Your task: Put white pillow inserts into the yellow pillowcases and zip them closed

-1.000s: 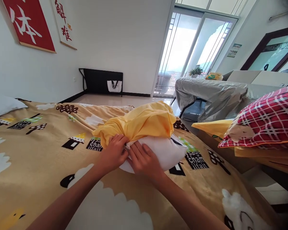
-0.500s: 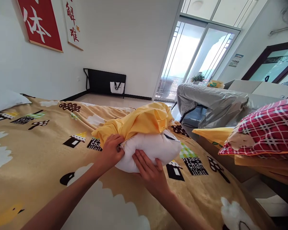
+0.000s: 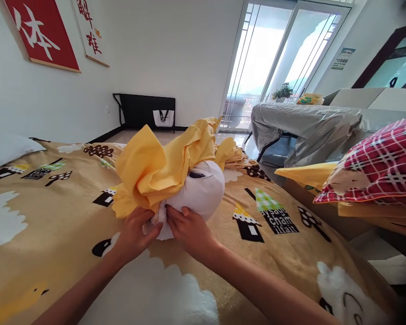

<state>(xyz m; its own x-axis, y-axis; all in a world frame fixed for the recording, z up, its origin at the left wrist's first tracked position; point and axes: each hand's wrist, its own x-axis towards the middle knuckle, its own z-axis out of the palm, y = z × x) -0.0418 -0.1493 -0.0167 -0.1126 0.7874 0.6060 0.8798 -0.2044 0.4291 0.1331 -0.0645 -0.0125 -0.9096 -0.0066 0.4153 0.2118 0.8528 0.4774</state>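
A white pillow [image 3: 206, 192] rests on a tan patterned blanket [image 3: 71, 253], with a dark slit or tag showing near its top. A yellow pillowcase [image 3: 165, 162] lies bunched and rumpled over its far and left side, one flap standing up. My left hand [image 3: 140, 228] is closed at the pillow's near left corner, where white fabric and the yellow edge meet. Close beside it, my right hand [image 3: 189, 230] has its fingertips pressed together on the white pillow's near side. The pillow's left end is partly hidden by my hands and the yellow cloth.
A red plaid cushion [image 3: 382, 158] sits at the right above a yellow one. Behind stands a table under a grey plastic cover [image 3: 304, 126]. Another white pillow [image 3: 11, 151] lies at far left. A black folded panel [image 3: 138, 113] leans on the back wall.
The pillow has turned and shifted left, and the yellow pillowcase has risen into a taller flap. Both hands have moved left, the right one now close beside the left.
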